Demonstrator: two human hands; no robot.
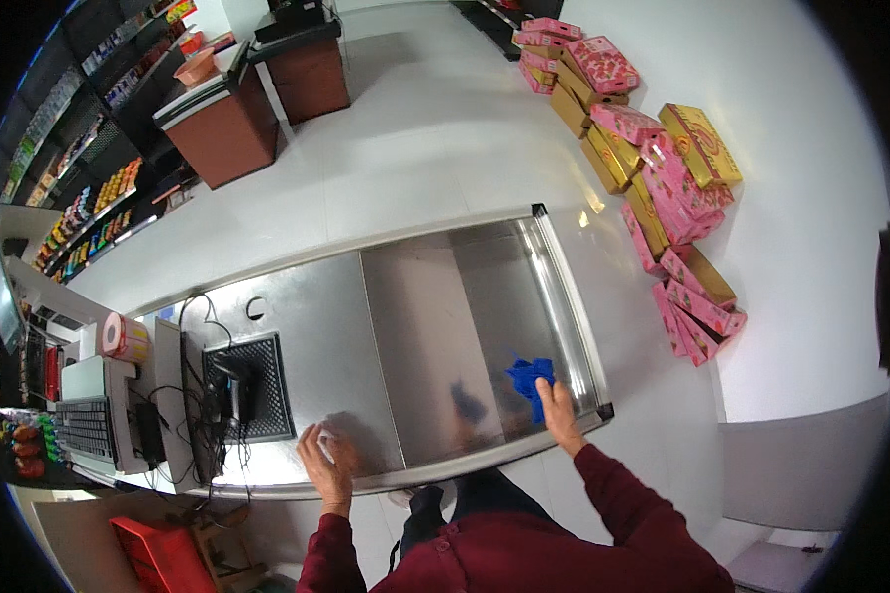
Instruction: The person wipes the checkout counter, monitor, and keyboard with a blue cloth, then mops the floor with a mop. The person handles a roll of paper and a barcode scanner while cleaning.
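A stainless-steel checkout counter (423,326) stretches across the picture in front of me. Over its right, lower-lying part, my right hand (558,408) grips a crumpled blue cloth (530,378), whose reflection shows in the metal to the left. My left hand (328,463) is at the counter's near edge, left of the seam, with fingers bent and apart and nothing seen in it; whether it touches the steel I cannot tell. Left of that hand, a black handheld barcode scanner (233,385) rests over a dark perforated plate (285,400) set in the counter.
Tangled black cables (193,422), a keyboard (85,428) and a label roll (124,338) crowd the counter's left end. A red plastic crate (159,556) stands below. Pink and yellow cardboard boxes (671,185) lie heaped along the right wall. Stocked shelves (81,200) and brown counters (222,141) stand at the upper left.
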